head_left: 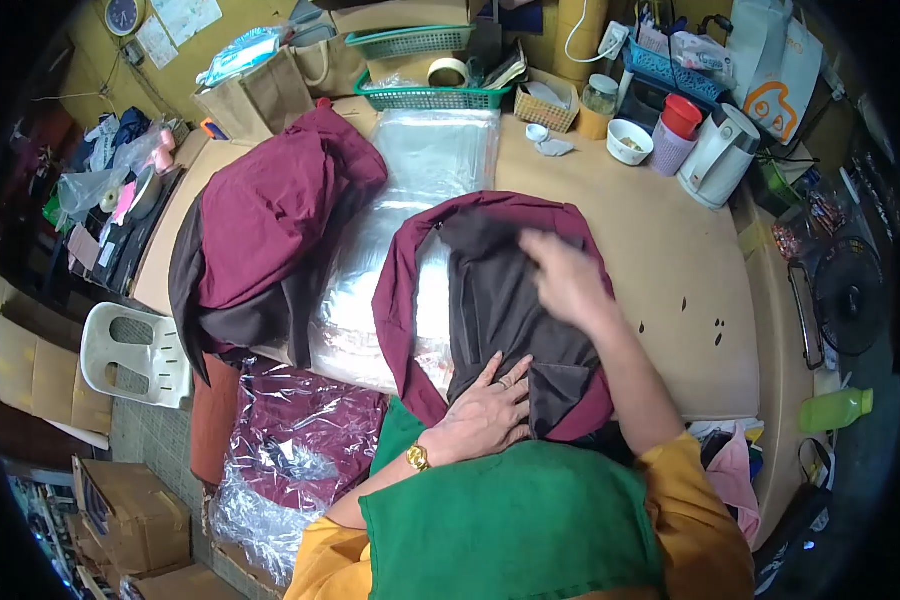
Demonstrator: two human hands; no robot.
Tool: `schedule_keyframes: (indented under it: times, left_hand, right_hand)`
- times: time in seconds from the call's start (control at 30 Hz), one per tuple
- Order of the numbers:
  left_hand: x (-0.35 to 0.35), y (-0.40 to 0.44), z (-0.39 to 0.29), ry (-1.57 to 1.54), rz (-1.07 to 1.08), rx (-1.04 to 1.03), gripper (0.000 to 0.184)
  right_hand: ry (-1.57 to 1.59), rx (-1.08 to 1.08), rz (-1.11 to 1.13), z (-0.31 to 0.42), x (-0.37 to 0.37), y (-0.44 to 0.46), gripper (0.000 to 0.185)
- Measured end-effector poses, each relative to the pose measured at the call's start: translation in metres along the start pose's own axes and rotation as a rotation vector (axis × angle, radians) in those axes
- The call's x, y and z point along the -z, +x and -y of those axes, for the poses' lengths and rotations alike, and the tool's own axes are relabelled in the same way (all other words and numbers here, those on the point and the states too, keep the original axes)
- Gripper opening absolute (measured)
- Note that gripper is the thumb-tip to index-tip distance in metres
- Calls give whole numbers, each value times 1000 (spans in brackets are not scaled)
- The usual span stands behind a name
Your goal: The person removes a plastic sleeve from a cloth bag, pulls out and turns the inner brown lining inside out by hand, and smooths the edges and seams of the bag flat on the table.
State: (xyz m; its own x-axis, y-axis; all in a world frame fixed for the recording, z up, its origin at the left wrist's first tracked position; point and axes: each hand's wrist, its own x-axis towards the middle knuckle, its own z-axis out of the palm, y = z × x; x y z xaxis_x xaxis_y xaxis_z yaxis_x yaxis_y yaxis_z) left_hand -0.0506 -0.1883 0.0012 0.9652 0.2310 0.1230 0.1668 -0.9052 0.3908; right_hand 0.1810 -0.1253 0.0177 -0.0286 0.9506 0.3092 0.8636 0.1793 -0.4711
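Note:
A maroon and dark brown garment lies partly folded on the table in front of me, its maroon edge curving around the dark part. My left hand presses flat on the garment's near side, fingers spread, with a gold watch on the wrist. Over its upper right part is my right hand, fingers smeared by motion; whether they grip the cloth cannot be made out. Under the garment's left side runs a stack of clear plastic bags. A heap of similar maroon and dark clothing rests to the left.
Bagged maroon clothing sits below the table's near left edge, by a white plastic chair. Along the back stand a green basket, a white bowl, a purple cup and a kettle. Cardboard covers the table.

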Motion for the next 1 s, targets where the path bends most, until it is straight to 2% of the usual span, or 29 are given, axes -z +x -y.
schedule_keyframes:
  times: [0.03,0.1,0.13,0.2,0.37,0.4,0.43,0.5,0.57,0.6,0.63,0.67,0.7,0.73,0.77,0.87,0.9,0.93,0.97,1.0]
  left_hand:
    - [-6,-2,1,-6,1,2,33]
    - [-10,-3,4,-82,-52,-39,27]
    - [-6,-4,3,-88,-85,-27,25]
    - [-2,-4,6,-105,-65,-45,24]
    - [-6,-7,9,-151,-60,-50,23]
    - [-6,-6,10,-148,-63,-46,23]
    - [-6,-6,10,-189,-127,-58,19]
    - [-3,-12,8,-244,-187,-58,16]
    - [16,-21,9,-752,-242,117,13]
    - [21,-28,11,-766,-479,160,13]
    - [35,-38,11,-762,-572,388,14]
    - [28,-48,23,-719,-778,544,17]
    - [36,-52,36,-500,-997,571,22]
    - [48,-57,49,-196,-1060,598,28]
    - [54,-65,59,82,-1036,747,31]
    - [60,-78,71,-197,-906,947,36]
    - [59,-79,80,-344,-695,995,37]
    - [57,-79,86,-485,-480,1030,38]
    - [53,-76,90,-485,-479,1026,38]
    - [50,-73,91,-655,-608,905,29]
  right_hand:
    - [-73,-11,-211,-6,5,14,47]
    - [-45,-226,-214,-4,25,34,53]
    - [-50,-220,-226,-10,30,45,53]
    - [39,-369,-201,-34,34,59,52]
    - [-16,-544,-263,-132,7,75,46]
    - [-19,-592,-252,-127,6,76,44]
    - [-16,-588,-247,-123,7,76,44]
    - [-135,-387,-435,-110,16,65,42]
    - [-17,-344,-396,-90,31,51,42]
    - [98,-362,-229,-76,41,38,42]
    - [210,-379,-63,-64,48,25,42]
    - [207,-367,7,-53,52,11,37]
    - [202,-355,76,-43,55,-2,33]
    - [200,-358,81,-34,56,-18,33]
    - [134,-303,100,-25,57,-34,31]
    - [-32,-168,84,-18,44,-51,27]
    - [-136,-87,49,-20,37,-53,25]
    - [-84,-121,20,-22,30,-51,25]
    - [-85,-123,17,-23,30,-50,25]
    - [-92,-130,-37,-17,31,-48,23]
